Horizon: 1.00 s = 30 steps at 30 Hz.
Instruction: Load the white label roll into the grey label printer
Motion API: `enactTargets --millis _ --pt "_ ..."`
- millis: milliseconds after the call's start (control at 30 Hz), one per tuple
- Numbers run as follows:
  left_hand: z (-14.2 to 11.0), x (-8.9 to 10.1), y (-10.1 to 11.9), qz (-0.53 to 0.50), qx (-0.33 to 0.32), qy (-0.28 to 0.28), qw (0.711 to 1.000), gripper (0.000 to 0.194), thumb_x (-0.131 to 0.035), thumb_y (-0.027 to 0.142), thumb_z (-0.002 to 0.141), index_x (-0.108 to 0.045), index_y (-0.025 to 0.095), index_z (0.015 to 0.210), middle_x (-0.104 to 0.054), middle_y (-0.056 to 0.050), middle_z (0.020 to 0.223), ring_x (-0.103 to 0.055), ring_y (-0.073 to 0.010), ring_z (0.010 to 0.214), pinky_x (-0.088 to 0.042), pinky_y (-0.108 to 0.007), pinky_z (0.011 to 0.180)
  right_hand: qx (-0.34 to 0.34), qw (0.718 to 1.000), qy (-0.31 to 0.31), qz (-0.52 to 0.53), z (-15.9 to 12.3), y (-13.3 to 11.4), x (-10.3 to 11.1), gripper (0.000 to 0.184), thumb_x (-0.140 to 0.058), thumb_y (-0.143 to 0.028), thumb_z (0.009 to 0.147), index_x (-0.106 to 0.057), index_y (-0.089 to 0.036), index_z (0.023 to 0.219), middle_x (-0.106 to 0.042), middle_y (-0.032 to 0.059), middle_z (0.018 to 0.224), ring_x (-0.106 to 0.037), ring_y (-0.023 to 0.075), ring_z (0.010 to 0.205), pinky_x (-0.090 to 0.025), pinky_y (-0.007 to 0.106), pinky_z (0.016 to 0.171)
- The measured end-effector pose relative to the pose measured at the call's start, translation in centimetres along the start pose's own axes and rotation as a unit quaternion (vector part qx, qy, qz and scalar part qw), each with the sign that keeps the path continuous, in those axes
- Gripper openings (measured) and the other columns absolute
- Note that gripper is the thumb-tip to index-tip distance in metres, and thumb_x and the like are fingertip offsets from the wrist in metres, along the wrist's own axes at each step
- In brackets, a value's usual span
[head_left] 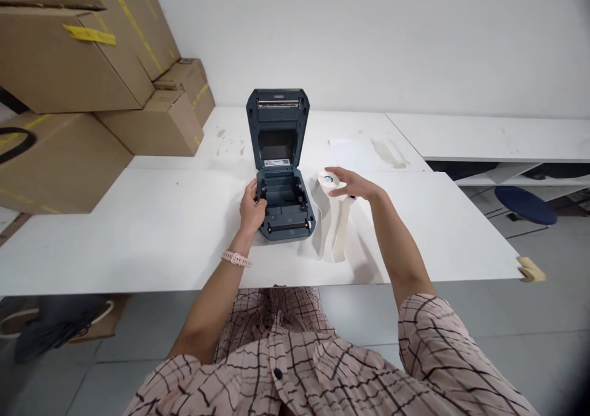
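A dark grey label printer (288, 216) stands on the white table with its lid (278, 127) raised, and its inner bay shows no roll. My left hand (253, 209) grips the printer's left side, the thumb over the rim near a roll holder. To the right of the printer, a white label roll (328, 180) stands on its end, its round top facing up. My right hand (353, 184) curves around that roll from the right, fingers at the far edge and thumb at the near one. A loose strip of label paper (340, 235) trails from the roll toward me in folds.
Cardboard boxes (115, 53) with yellow tape are stacked at the left end of the table (184, 250). A pale sheet (349, 153) lies behind the roll. Beyond the table's right edge are a white shelf unit (502, 136) and a round blue stool (525, 205).
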<state>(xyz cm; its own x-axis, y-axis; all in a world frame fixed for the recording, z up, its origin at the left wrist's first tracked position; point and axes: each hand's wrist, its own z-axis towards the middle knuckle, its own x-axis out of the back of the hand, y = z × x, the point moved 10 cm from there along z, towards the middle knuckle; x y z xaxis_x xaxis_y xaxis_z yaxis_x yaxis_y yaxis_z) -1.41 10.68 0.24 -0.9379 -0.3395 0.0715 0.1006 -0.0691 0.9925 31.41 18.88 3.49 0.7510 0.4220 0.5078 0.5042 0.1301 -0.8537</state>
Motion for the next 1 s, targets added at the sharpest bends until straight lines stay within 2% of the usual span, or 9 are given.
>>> enactTargets --millis 100,200,333,433,567,633,733,900,1000 --pt "-0.1 -0.3 -0.9 -0.031 0.037 -0.007 0.999 0.078 -0.060 0.006 0.070 -0.052 0.022 0.147 -0.070 -0.011 0.136 -0.067 -0.0249 0.125 -0.050 -0.044 0.112 -0.012 1.000 -0.029 0.001 2.7 0.0 -1.1 0.079 -0.090 -0.032 0.058 -0.064 -0.023 0.132 -0.066 0.0112 0.140 -0.062 0.0330 0.128 -0.049 0.049 0.111" --pt "-0.3 -0.4 -1.1 -0.056 0.047 -0.003 0.997 0.078 -0.060 0.006 0.070 -0.053 0.021 0.146 -0.067 -0.012 0.141 -0.065 -0.0259 0.129 -0.049 -0.044 0.114 -0.006 0.997 -0.002 0.074 3.2 -0.5 -1.4 0.065 -0.089 -0.040 0.057 -0.067 -0.020 0.115 -0.075 0.0105 0.118 -0.070 0.0315 0.108 -0.055 0.047 0.100" --pt "-0.6 -0.5 -0.8 -0.068 0.046 -0.002 0.997 0.075 -0.061 0.004 0.069 -0.058 0.023 0.141 -0.068 -0.010 0.141 -0.063 -0.0264 0.133 -0.047 -0.044 0.117 0.103 0.978 0.054 0.171 1.8 -5.7 -1.6 0.061 -0.069 -0.063 0.075 -0.062 -0.025 0.122 -0.074 0.0122 0.122 -0.071 0.0336 0.109 -0.057 0.050 0.094" --pt "-0.7 -0.5 -0.7 -0.076 0.047 -0.002 0.996 0.076 -0.061 0.004 0.070 -0.058 0.026 0.142 -0.068 -0.008 0.141 -0.062 -0.0269 0.134 -0.047 -0.045 0.117 0.157 0.981 0.016 0.111 1.6 -11.4 -4.0 0.057 -0.072 -0.061 0.073 -0.064 -0.029 0.120 -0.072 0.0074 0.125 -0.069 0.0339 0.113 -0.057 0.049 0.093" --pt "-0.7 -0.5 -0.8 -0.070 0.053 -0.001 0.996 0.079 -0.062 0.004 0.071 -0.054 0.025 0.146 -0.067 -0.009 0.141 -0.060 -0.0283 0.136 -0.045 -0.046 0.118 0.176 0.970 -0.113 -0.128 2.9 -16.5 -10.2 0.063 -0.089 -0.048 0.058 -0.066 -0.025 0.111 -0.073 0.0063 0.114 -0.068 0.0319 0.104 -0.056 0.046 0.090" --pt "-0.8 -0.5 -0.9 -0.066 0.056 -0.001 0.996 0.081 -0.063 0.004 0.071 -0.051 0.025 0.149 -0.067 -0.010 0.142 -0.059 -0.0289 0.137 -0.045 -0.046 0.118 0.151 0.937 -0.158 -0.271 3.9 -16.5 -12.8 0.064 -0.089 -0.050 0.060 -0.065 -0.023 0.113 -0.073 0.0084 0.113 -0.068 0.0318 0.101 -0.055 0.045 0.088" --pt "-0.9 -0.5 -0.9 -0.064 0.060 -0.005 0.996 0.083 -0.064 0.005 0.074 -0.047 0.026 0.152 -0.066 -0.010 0.144 -0.059 -0.0289 0.137 -0.044 -0.046 0.118 0.116 0.908 -0.175 -0.362 5.4 -15.3 -14.5 0.069 -0.088 -0.055 0.062 -0.064 -0.021 0.118 -0.073 0.0117 0.117 -0.069 0.0346 0.103 -0.055 0.045 0.088" --pt "-0.9 -0.6 -1.0 -0.057 0.050 -0.007 0.997 0.082 -0.064 0.007 0.075 -0.045 0.027 0.153 -0.064 -0.009 0.146 -0.057 -0.0285 0.140 -0.040 -0.048 0.122 0.121 0.912 -0.191 -0.341 5.4 -13.0 -15.5 0.076 -0.074 -0.065 0.080 -0.058 -0.021 0.139 -0.066 0.0167 0.140 -0.064 0.0408 0.125 -0.051 0.054 0.102" --pt "-1.0 -0.8 -1.3 -0.055 0.046 -0.015 0.997 0.081 -0.062 0.009 0.078 -0.042 0.025 0.156 -0.062 -0.011 0.149 -0.054 -0.0284 0.143 -0.038 -0.050 0.123 0.192 0.924 -0.126 -0.305 2.9 -13.1 -15.0 0.076 -0.062 -0.063 0.092 -0.045 -0.022 0.154 -0.044 0.0180 0.163 -0.041 0.0407 0.151 -0.036 0.062 0.119"
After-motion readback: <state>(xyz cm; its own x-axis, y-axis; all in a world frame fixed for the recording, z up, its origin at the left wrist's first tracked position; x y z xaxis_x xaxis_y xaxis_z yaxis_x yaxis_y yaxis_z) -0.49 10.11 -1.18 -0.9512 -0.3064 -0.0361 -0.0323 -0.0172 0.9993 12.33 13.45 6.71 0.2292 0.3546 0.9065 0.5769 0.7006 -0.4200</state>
